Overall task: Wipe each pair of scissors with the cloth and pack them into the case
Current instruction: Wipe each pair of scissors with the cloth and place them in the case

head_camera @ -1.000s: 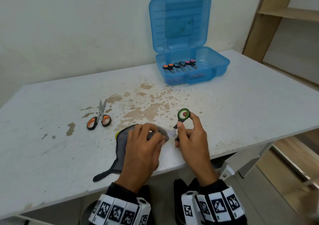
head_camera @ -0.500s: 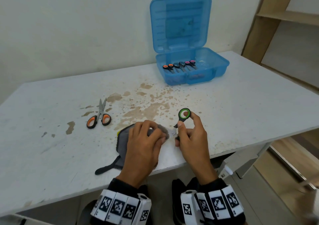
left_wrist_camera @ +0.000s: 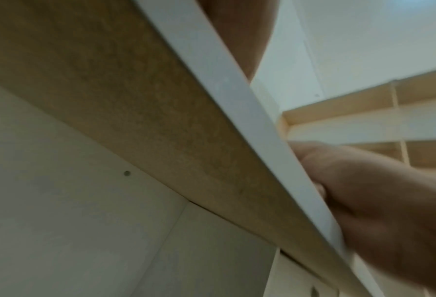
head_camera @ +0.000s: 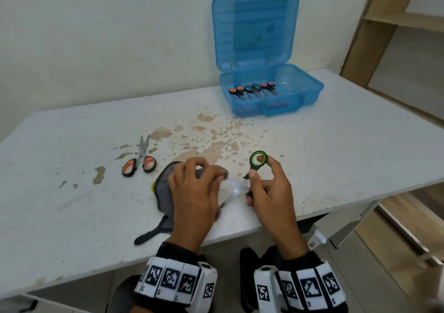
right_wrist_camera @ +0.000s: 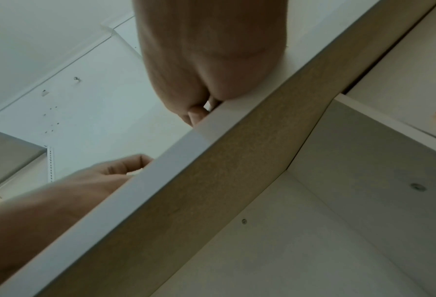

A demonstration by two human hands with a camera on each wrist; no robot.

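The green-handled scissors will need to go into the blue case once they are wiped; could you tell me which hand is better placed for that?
Right. The right hand already grips the green-handled scissors and is on the blue case's side. The left hand is holding the cloth.

blue case (head_camera: pixel 310 92), grey cloth (head_camera: pixel 163 188), green-ringed scissors (head_camera: pixel 258 159)

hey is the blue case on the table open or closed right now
Open. The blue case has its lid standing upright behind the base, and three pairs of scissors lie side by side inside.
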